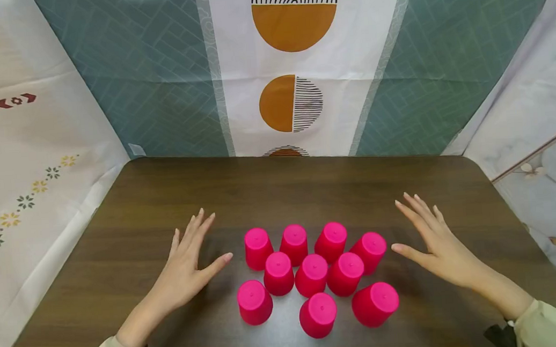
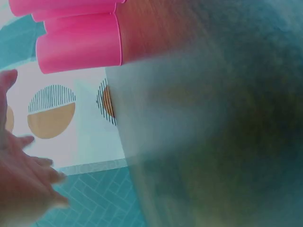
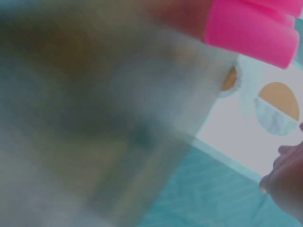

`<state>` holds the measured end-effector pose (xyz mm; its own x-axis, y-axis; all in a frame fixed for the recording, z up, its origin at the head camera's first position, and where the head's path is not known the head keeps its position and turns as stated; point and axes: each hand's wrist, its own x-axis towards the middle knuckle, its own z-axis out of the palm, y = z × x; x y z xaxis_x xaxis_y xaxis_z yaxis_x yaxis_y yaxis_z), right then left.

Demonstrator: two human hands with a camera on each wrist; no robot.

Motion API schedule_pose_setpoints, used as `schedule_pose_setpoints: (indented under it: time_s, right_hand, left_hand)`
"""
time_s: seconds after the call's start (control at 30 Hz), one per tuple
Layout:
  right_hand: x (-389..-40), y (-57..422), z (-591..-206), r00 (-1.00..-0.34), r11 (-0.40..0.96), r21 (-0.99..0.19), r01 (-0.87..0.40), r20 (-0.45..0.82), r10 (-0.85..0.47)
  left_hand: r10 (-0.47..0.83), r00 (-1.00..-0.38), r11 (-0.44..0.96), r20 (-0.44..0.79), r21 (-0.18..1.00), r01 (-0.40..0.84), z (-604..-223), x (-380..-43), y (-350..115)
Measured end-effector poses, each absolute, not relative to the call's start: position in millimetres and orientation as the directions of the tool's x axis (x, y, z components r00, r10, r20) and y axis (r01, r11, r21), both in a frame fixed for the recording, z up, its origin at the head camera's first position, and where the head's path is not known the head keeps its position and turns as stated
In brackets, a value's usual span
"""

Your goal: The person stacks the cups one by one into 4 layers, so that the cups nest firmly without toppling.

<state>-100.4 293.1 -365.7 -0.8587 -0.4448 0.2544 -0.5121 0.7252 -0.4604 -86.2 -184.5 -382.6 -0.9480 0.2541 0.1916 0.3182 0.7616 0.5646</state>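
Several bright pink plastic cups stand upside down in a cluster on the table. A back-row cup [image 1: 259, 248] and a middle-row cup [image 1: 311, 275] belong to close-set rows. Nearer the front are a left cup [image 1: 255, 302], a central cup [image 1: 318, 315] and a right cup [image 1: 375, 304], spaced wider apart. My left hand [image 1: 183, 274] hovers left of the cluster, fingers spread, holding nothing. To the right of the cups, my right hand [image 1: 440, 248] is likewise spread and apart from them. The left wrist view shows pink cups [image 2: 80, 42] beyond the left hand [image 2: 21, 179].
The dark wooden table [image 1: 187, 185] has rounded far corners. Behind it hangs a teal and white cloth [image 1: 369, 27] with orange half circles. Pale patterned cloths hang at the left [image 1: 38, 131] and right [image 1: 534, 96]. A dark strap sits at each wrist.
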Motion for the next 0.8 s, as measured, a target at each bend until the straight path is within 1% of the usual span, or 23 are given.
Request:
schedule_pose_setpoints:
  time_s: [0.13, 0.23, 0.33, 0.47, 0.67, 0.8]
  right_hand:
    - [-114.5, 281.9, -345.4, -0.823, 0.704, -0.427, -0.568, 0.289, -0.489]
    - [-123.4, 265.6, -333.6, -0.810, 0.688, -0.429, -0.585, 0.265, -0.523]
    - [-129.7, 243.0, -326.3, -0.795, 0.674, -0.432, -0.599, 0.219, -0.566]
    - [-137.5, 208.1, -319.8, -0.744, 0.628, -0.438, -0.643, 0.165, -0.647]
    - [-147.3, 161.4, -314.2, -0.654, 0.553, -0.454, -0.699, 0.091, -0.751]
    - [-153.4, 139.0, -316.9, -0.607, 0.541, -0.467, -0.699, -0.013, -0.795]
  left_hand:
    - [0.312, -0.909, 0.660, 0.277, 0.625, 0.417, -376.5, -97.3, -178.8]
    - [0.336, -0.901, 0.590, 0.274, 0.684, 0.428, -373.6, -103.4, -172.5]
    - [0.377, -0.896, 0.522, 0.236, 0.744, 0.416, -374.5, -106.1, -165.9]
    - [0.409, -0.894, 0.431, 0.185, 0.824, 0.368, -376.5, -109.2, -161.9]
    - [0.487, -0.866, 0.341, 0.114, 0.888, 0.309, -378.7, -121.3, -156.5]
    - [0.516, -0.851, 0.273, 0.098, 0.922, 0.273, -382.6, -127.9, -152.9]
